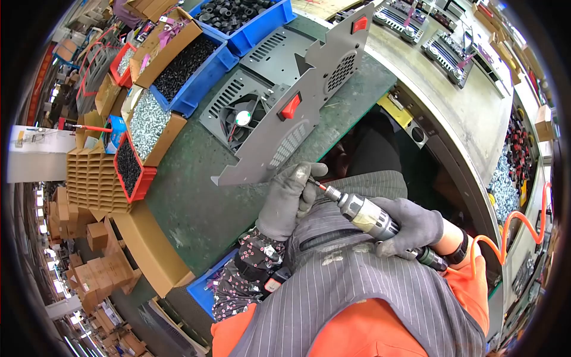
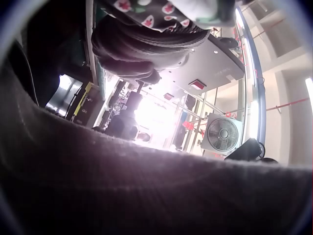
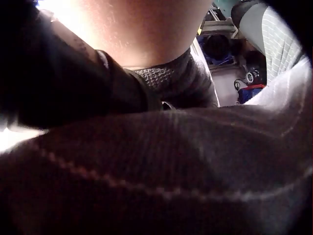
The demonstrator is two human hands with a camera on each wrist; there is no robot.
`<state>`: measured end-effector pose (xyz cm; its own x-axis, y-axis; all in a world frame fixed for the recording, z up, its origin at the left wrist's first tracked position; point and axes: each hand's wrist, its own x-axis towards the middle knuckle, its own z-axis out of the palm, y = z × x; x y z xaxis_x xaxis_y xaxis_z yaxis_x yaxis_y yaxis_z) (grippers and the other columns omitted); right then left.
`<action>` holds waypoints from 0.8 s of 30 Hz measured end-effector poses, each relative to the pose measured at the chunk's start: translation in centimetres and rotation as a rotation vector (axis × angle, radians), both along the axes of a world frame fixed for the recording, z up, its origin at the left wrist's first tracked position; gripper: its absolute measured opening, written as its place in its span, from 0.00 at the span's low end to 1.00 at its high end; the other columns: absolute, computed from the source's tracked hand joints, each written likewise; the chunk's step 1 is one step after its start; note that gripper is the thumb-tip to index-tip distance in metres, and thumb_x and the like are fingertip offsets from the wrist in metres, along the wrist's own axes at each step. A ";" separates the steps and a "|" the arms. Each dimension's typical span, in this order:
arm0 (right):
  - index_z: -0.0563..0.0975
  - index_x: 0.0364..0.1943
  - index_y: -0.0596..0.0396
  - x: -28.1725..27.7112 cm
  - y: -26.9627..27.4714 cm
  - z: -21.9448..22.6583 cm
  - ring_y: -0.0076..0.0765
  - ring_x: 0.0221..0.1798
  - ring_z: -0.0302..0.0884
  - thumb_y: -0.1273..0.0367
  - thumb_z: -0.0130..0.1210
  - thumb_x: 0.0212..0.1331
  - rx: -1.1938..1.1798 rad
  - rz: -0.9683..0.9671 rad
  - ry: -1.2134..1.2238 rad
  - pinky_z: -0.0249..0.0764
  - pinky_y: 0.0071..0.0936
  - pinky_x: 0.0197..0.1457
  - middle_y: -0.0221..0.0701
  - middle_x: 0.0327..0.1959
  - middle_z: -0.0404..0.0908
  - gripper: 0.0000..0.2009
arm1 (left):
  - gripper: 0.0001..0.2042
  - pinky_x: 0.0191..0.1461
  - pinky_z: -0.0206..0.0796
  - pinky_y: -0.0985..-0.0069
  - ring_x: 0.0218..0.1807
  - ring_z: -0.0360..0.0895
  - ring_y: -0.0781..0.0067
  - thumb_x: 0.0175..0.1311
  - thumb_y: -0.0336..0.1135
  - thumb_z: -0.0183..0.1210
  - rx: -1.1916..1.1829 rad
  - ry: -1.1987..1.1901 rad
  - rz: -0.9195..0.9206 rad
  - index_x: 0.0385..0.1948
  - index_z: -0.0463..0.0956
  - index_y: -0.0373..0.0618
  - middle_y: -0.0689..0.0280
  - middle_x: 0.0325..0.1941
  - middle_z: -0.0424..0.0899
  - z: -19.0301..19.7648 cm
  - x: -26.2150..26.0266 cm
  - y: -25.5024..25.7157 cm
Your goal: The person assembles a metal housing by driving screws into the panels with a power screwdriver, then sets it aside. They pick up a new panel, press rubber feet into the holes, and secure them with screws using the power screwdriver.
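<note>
1. My right hand (image 1: 410,227) is gripping the power driver (image 1: 367,216), which is on the near side of the grey panel (image 1: 257,156), toward the body.
2. My left hand (image 1: 283,201), gloved also, is just beside the lower edge of this panel; its curled fingers pinch the driver bit (image 1: 319,185) at the tip. Whether a screw is there, I cannot tell.
3. The grey panel stands upright on the green table (image 1: 191,205), with a red switch (image 1: 291,107) in it.
4. Behind the panel is a fan (image 1: 228,126); farther behind, a blue bin (image 1: 201,87) holds small black parts.
</note>
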<state>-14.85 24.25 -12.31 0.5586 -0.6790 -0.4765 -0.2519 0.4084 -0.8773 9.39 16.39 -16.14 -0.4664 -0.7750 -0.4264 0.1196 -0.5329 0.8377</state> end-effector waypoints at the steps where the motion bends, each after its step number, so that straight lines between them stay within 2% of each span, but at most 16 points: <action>1: 0.68 0.51 0.59 0.1 0.0 -0.2 0.28 0.35 0.76 0.62 0.69 0.41 -0.060 0.003 0.001 0.73 0.28 0.40 0.33 0.32 0.78 0.32 | 0.21 0.14 0.45 0.89 0.14 0.55 0.89 0.69 0.50 0.47 0.006 0.054 -0.006 0.44 0.74 0.37 0.77 0.18 0.67 -0.3 0.2 -0.1; 3: 0.68 0.51 0.58 0.0 -0.2 -0.3 0.27 0.34 0.76 0.63 0.69 0.41 -0.123 0.004 0.001 0.73 0.28 0.39 0.32 0.31 0.78 0.31 | 0.23 0.16 0.45 0.89 0.15 0.55 0.90 0.68 0.52 0.47 0.010 0.105 -0.015 0.45 0.74 0.37 0.77 0.19 0.67 -0.2 0.2 0.1; 5: 0.68 0.52 0.59 -0.2 -0.4 0.1 0.25 0.33 0.74 0.62 0.69 0.41 -0.089 -0.017 -0.009 0.73 0.26 0.38 0.31 0.30 0.77 0.32 | 0.29 0.18 0.46 0.90 0.17 0.56 0.91 0.65 0.60 0.48 0.095 0.164 -0.051 0.47 0.74 0.38 0.77 0.21 0.69 0.1 0.1 0.5; 6: 0.68 0.52 0.59 -0.3 -0.6 0.3 0.25 0.33 0.74 0.62 0.69 0.41 -0.092 -0.014 -0.008 0.73 0.26 0.38 0.31 0.30 0.77 0.32 | 0.32 0.23 0.56 0.86 0.21 0.65 0.87 0.61 0.64 0.48 0.172 0.191 -0.174 0.45 0.76 0.39 0.73 0.24 0.75 -0.7 1.2 0.0; 7: 0.68 0.52 0.59 -0.6 -1.0 0.6 0.24 0.33 0.73 0.62 0.69 0.41 -0.126 -0.059 -0.019 0.72 0.25 0.38 0.30 0.31 0.76 0.33 | 0.32 0.23 0.56 0.86 0.21 0.65 0.87 0.61 0.64 0.48 0.167 0.192 -0.171 0.45 0.76 0.39 0.73 0.24 0.75 -1.3 2.2 -0.1; 9: 0.68 0.53 0.60 -1.1 -1.4 0.3 0.23 0.34 0.69 0.61 0.70 0.39 -0.137 -0.180 -0.120 0.70 0.24 0.39 0.28 0.33 0.74 0.35 | 0.27 0.32 0.65 0.78 0.28 0.75 0.77 0.58 0.61 0.54 -0.583 -0.341 -0.340 0.41 0.79 0.41 0.67 0.30 0.81 -1.7 4.1 -0.2; 10: 0.68 0.53 0.60 -1.5 -1.8 0.5 0.23 0.35 0.69 0.61 0.71 0.38 -0.138 -0.184 -0.099 0.70 0.24 0.40 0.28 0.34 0.74 0.35 | 0.27 0.32 0.65 0.78 0.28 0.75 0.77 0.58 0.61 0.54 -0.586 -0.340 -0.337 0.41 0.79 0.41 0.67 0.30 0.81 -0.7 5.1 -0.7; 12: 0.68 0.53 0.61 -2.0 -2.9 0.9 0.22 0.38 0.69 0.59 0.71 0.37 -0.140 -0.170 -0.052 0.69 0.24 0.43 0.28 0.36 0.74 0.37 | 0.20 0.41 0.69 0.72 0.35 0.79 0.73 0.59 0.51 0.57 -0.581 -0.954 -0.256 0.41 0.78 0.42 0.65 0.32 0.82 1.7 6.6 -1.5; 13: 0.68 0.53 0.61 -1.9 -3.2 1.0 0.22 0.38 0.69 0.59 0.71 0.37 -0.142 -0.158 -0.050 0.69 0.24 0.43 0.28 0.36 0.74 0.37 | 0.20 0.41 0.69 0.72 0.35 0.79 0.73 0.59 0.51 0.57 -0.578 -0.955 -0.244 0.41 0.78 0.42 0.65 0.32 0.82 1.2 6.7 -1.7; 15: 0.69 0.53 0.61 -1.6 -3.6 1.3 0.22 0.39 0.69 0.58 0.72 0.36 -0.060 -0.222 -0.113 0.69 0.24 0.44 0.27 0.36 0.74 0.37 | 0.17 0.40 0.70 0.70 0.35 0.80 0.68 0.57 0.45 0.61 -0.960 -1.118 -0.222 0.41 0.79 0.43 0.63 0.31 0.82 -0.2 6.8 -2.6; 19: 0.69 0.53 0.60 -2.0 -4.3 0.7 0.23 0.41 0.69 0.57 0.72 0.36 -0.139 -0.191 -0.090 0.68 0.24 0.46 0.28 0.38 0.74 0.38 | 0.16 0.38 0.70 0.69 0.34 0.79 0.62 0.55 0.46 0.62 -0.898 -1.053 -0.175 0.40 0.80 0.45 0.60 0.31 0.81 0.7 5.9 -3.0; 21: 0.69 0.53 0.60 -2.2 -4.8 0.8 0.24 0.42 0.69 0.55 0.72 0.35 -0.114 -0.175 -0.075 0.67 0.25 0.47 0.29 0.40 0.74 0.38 | 0.13 0.38 0.70 0.68 0.33 0.78 0.59 0.53 0.44 0.61 -0.825 -0.898 -0.189 0.34 0.81 0.45 0.59 0.28 0.80 1.0 6.2 -3.4; 22: 0.70 0.52 0.60 -2.0 -5.3 1.1 0.23 0.41 0.69 0.54 0.73 0.34 -0.116 -0.172 -0.063 0.67 0.24 0.47 0.28 0.39 0.74 0.39 | 0.13 0.38 0.70 0.68 0.33 0.78 0.59 0.53 0.44 0.61 -0.824 -0.900 -0.180 0.34 0.81 0.45 0.59 0.28 0.80 1.4 6.8 -4.0; 24: 0.70 0.52 0.60 -1.8 -5.7 1.1 0.23 0.41 0.69 0.54 0.73 0.33 -0.108 -0.179 -0.083 0.67 0.23 0.46 0.27 0.39 0.74 0.39 | 0.13 0.39 0.70 0.68 0.36 0.78 0.60 0.51 0.41 0.61 -0.824 -0.909 -0.273 0.35 0.79 0.46 0.61 0.30 0.80 2.6 8.7 -5.9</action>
